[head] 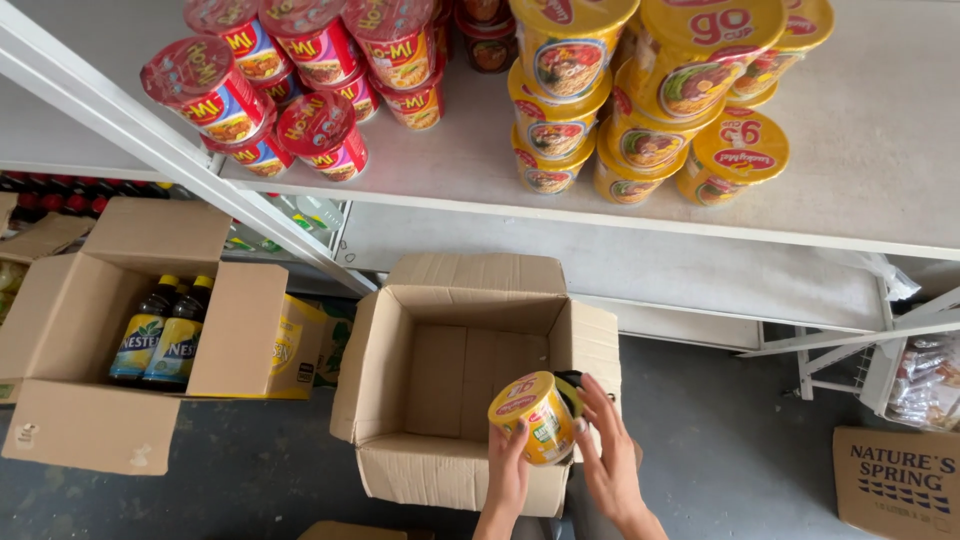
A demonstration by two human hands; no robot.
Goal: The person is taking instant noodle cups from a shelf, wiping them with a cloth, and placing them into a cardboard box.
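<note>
Stockroom floor, dark concrete, white metal shelf (880,130) running across the top of my feed. On it, red noodle cups (300,80) at 11 o'clock, yellow noodle cups (650,100) at 1 o'clock, stacked and leaning. Open cardboard box (460,370) sits dead centre below the shelf, nothing visible inside. Second box (90,330) at 9 o'clock holds dark drink bottles (165,335).

Left hand (507,475) and right hand (610,455) both cupped around one yellow cup (535,418), tilted, held over the box's near rim at 6 o'clock. Fingers spread, palms pressing the sides (grip looks light).

Risk as I judge it: the tilted cup could slip between the palms and drop into the box. The leaning yellow stack could topple if bumped.
</note>
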